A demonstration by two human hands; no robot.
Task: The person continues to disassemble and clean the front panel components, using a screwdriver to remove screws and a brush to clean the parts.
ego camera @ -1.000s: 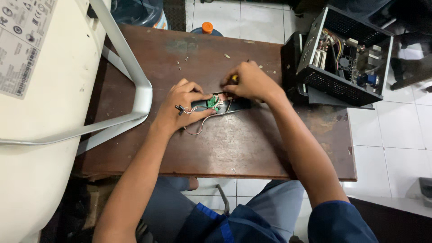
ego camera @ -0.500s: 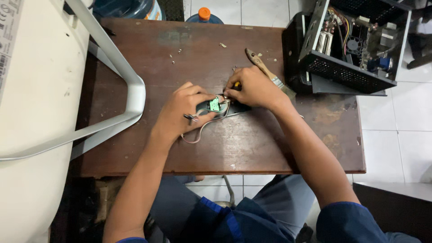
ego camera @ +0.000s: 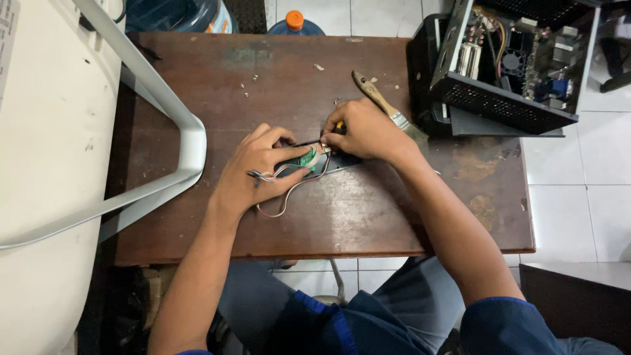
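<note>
Your left hand [ego camera: 259,167] pinches small green circuit board [ego camera: 306,158], light, fragile: hold edges, spare thin wires [ego camera: 282,197]. Right hand [ego camera: 365,131] grips screwdriver [ego camera: 339,125].

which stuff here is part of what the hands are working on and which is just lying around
In use:
left hand holding the small green part and its thin wires
right hand with a yellow-handled tool

Lying about:
paintbrush
open computer case
water jug
orange-capped bottle
</note>
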